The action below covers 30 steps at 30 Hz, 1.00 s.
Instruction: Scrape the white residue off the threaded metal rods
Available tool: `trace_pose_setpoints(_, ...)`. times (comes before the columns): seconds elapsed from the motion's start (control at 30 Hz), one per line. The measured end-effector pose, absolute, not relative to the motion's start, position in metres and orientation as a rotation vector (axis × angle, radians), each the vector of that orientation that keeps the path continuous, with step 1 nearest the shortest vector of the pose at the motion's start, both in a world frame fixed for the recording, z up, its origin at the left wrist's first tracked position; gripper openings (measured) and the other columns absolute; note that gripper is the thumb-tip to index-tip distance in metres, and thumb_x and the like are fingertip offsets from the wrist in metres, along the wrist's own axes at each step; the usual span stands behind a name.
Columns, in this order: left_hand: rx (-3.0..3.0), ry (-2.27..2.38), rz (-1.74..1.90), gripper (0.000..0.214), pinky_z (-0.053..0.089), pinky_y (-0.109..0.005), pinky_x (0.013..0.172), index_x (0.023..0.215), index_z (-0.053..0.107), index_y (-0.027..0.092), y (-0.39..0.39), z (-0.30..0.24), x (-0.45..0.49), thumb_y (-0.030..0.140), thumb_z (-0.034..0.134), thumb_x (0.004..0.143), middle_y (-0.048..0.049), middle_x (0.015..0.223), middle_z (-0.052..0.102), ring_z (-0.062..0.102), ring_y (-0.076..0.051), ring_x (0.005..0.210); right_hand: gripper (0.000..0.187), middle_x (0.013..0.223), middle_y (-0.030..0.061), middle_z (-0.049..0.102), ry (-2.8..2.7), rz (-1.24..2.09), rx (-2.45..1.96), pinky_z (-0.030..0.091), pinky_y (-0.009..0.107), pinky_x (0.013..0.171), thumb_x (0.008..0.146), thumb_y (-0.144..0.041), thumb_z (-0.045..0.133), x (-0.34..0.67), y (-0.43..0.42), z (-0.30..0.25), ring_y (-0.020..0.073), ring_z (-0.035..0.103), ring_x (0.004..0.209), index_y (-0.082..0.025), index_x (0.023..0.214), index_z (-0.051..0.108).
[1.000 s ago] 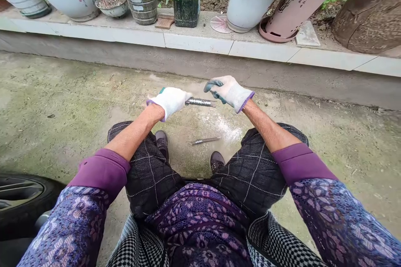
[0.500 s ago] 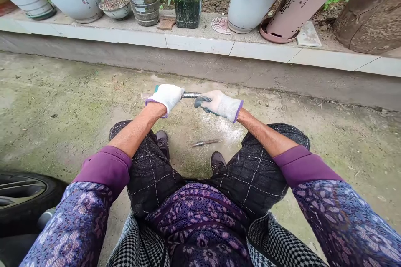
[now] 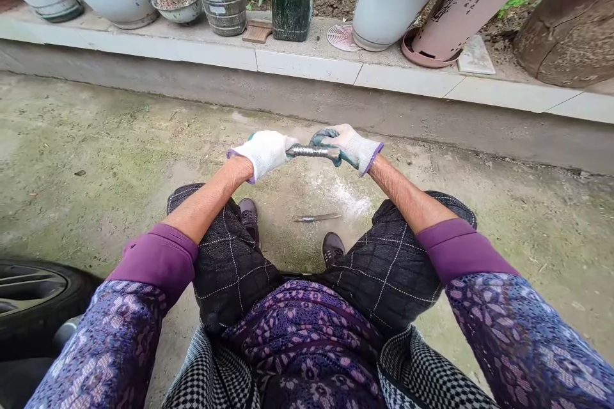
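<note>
A short rod wrapped in silvery wire (image 3: 314,151) lies level between my gloved hands, above the ground. My left hand (image 3: 266,153), in a white knit glove with a purple cuff, is closed around its left end and hides that part. At the other end is my right hand (image 3: 352,147), in a matching glove with a dark green palm. Its fingers curve above the rod, and the rod's tip sits at the palm and thumb in a loose hold. On the concrete between my shoes lies a thinner stick with silvery wrapping (image 3: 317,218).
White powder (image 3: 352,198) is scattered on the concrete floor (image 3: 119,160). Ahead runs a low tiled ledge (image 3: 307,68) bearing potted plants, among them a white pot (image 3: 391,9) and a pink planter (image 3: 451,19). A wheel (image 3: 38,294) stands at the lower left.
My right hand has shifted slightly right and turned, uncovering more of the wrapped rod and its right end. My left hand has moved a little to the right.
</note>
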<state>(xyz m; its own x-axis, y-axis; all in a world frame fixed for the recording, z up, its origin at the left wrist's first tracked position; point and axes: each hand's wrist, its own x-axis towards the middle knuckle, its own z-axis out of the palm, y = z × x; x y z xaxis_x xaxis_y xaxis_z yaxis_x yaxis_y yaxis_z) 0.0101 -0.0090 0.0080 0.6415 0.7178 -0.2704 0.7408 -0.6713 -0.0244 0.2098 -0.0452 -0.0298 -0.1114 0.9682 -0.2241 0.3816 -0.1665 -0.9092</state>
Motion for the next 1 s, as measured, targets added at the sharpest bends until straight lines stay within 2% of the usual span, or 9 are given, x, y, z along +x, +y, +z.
trace_pose_setpoints(0.17, 2.676, 1.414, -0.175, 0.039, 0.047, -0.030, 0.074, 0.118, 0.069, 0.021, 0.003, 0.008, 0.006, 0.037, 0.043, 0.092, -0.0078, 0.094, 0.073, 0.068, -0.022, 0.083, 0.021, 0.051, -0.0034, 0.049, -1.579, 1.289, -1.665, 0.031, 0.020, 0.035, 0.080, -0.017, 0.056, 0.191, -0.057, -0.036, 0.0071, 0.039, 0.040, -0.012, 0.092, 0.072)
trace_pose_setpoints(0.27, 2.752, 1.490, -0.330, 0.037, 0.049, -0.035, 0.075, 0.115, 0.070, 0.019, 0.012, -0.003, 0.004, 0.026, 0.042, 0.091, -0.0128, 0.091, 0.073, 0.069, -0.027, 0.087, 0.020, 0.053, -0.0031, 0.051, -1.746, 1.255, -1.670, 0.030, 0.019, 0.037, 0.082, -0.019, 0.056, 0.182, -0.067, -0.032, 0.0063, 0.040, 0.041, -0.015, 0.090, 0.074)
trace_pose_setpoints(0.43, 2.877, 1.280, -0.675, 0.035, 0.049, -0.040, 0.075, 0.110, 0.071, 0.016, 0.011, -0.025, 0.006, 0.015, 0.045, 0.087, -0.0164, 0.084, 0.071, 0.070, -0.033, 0.090, 0.022, 0.057, -0.0019, 0.054, -1.790, 1.089, -1.706, 0.030, 0.019, 0.037, 0.082, -0.019, 0.055, 0.190, -0.065, -0.019, 0.0053, 0.042, 0.042, -0.014, 0.090, 0.075)
trace_pose_setpoints(0.53, 2.901, 1.155, -0.700, 0.035, 0.049, -0.039, 0.074, 0.111, 0.072, 0.019, 0.007, -0.026, 0.007, 0.017, 0.045, 0.088, -0.0136, 0.078, 0.071, 0.070, -0.031, 0.085, 0.025, 0.058, -0.0011, 0.054, -1.647, 1.036, -1.735, 0.030, 0.018, 0.037, 0.077, -0.014, 0.054, 0.202, -0.055, -0.018, 0.0059, 0.044, 0.044, -0.013, 0.090, 0.075)
trace_pose_setpoints(0.67, 2.887, 1.158, -0.532, 0.036, 0.047, -0.035, 0.070, 0.115, 0.070, 0.023, -0.001, -0.014, 0.009, 0.024, 0.045, 0.090, -0.0101, 0.077, 0.070, 0.069, -0.027, 0.080, 0.023, 0.057, -0.0017, 0.054, -1.570, 1.115, -1.699, 0.032, 0.018, 0.036, 0.076, -0.013, 0.054, 0.215, -0.043, -0.029, 0.0060, 0.043, 0.043, -0.012, 0.087, 0.074)
trace_pose_setpoints(0.83, 2.706, 1.226, -0.274, 0.036, 0.045, -0.028, 0.070, 0.115, 0.070, 0.024, -0.006, 0.004, 0.009, 0.037, 0.047, 0.090, -0.0045, 0.085, 0.073, 0.066, -0.019, 0.077, 0.021, 0.054, -0.0009, 0.055, -1.557, 1.239, -1.610, 0.036, 0.019, 0.037, 0.082, -0.020, 0.055, 0.208, -0.043, -0.040, 0.0079, 0.044, 0.043, -0.011, 0.091, 0.071)
trace_pose_setpoints(0.93, 2.664, 1.339, -0.201, 0.037, 0.046, -0.029, 0.072, 0.113, 0.071, 0.023, 0.000, 0.004, 0.007, 0.040, 0.044, 0.092, -0.0061, 0.092, 0.073, 0.067, -0.020, 0.079, 0.023, 0.054, 0.0005, 0.057, -1.664, 1.185, -1.692, 0.035, 0.020, 0.038, 0.084, -0.022, 0.056, 0.192, -0.052, -0.039, 0.0082, 0.043, 0.044, -0.010, 0.097, 0.071)
trace_pose_setpoints(1.0, 2.697, 1.419, -0.280, 0.036, 0.048, -0.033, 0.074, 0.112, 0.071, 0.021, 0.005, -0.003, 0.006, 0.034, 0.044, 0.092, -0.0102, 0.093, 0.073, 0.069, -0.024, 0.083, 0.021, 0.056, 0.0003, 0.058, -1.769, 1.168, -1.719, 0.033, 0.020, 0.039, 0.083, -0.021, 0.058, 0.183, -0.061, -0.036, 0.0071, 0.042, 0.043, -0.012, 0.095, 0.072)
